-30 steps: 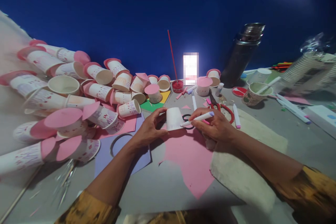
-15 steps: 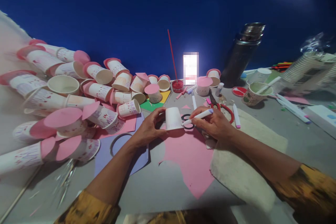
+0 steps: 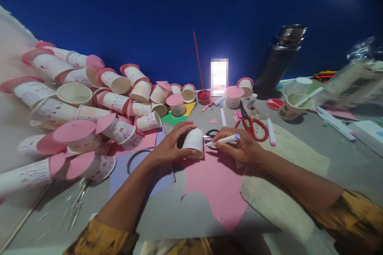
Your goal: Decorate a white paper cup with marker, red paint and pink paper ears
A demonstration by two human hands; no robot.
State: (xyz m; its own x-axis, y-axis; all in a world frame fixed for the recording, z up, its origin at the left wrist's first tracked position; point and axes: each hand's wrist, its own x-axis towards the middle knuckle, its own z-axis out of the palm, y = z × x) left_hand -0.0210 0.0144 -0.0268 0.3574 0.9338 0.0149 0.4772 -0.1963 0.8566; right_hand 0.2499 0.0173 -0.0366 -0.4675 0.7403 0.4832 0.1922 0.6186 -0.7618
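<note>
My left hand (image 3: 170, 143) is closed round a white paper cup (image 3: 193, 143), thumb below and fingers above. The cup is tilted, its open mouth turned down toward me. In my right hand (image 3: 242, 147) is a white marker (image 3: 227, 140) with a purple end, gripped like a pen. The marker's tip is at the cup's right side; whether it touches cannot be made out. Behind the tip lie black-handled scissors (image 3: 212, 134), partly hidden by my right hand. Under both hands is a cut sheet of pink paper (image 3: 218, 191).
Cups with pink paper discs (image 3: 74, 131) are heaped on the left. Red-handled scissors (image 3: 260, 129) and a capped marker (image 3: 271, 132) lie right of my hand, by a pale cloth (image 3: 284, 191). A dark flask (image 3: 278, 63), a patterned cup (image 3: 295, 107) and stacked cups (image 3: 353, 79) stand farther right.
My left hand has tipped the cup from nearly upright, base up, so its mouth now shows, and lowered it slightly. The marker has followed along the cup's right side. The view has shifted a little.
</note>
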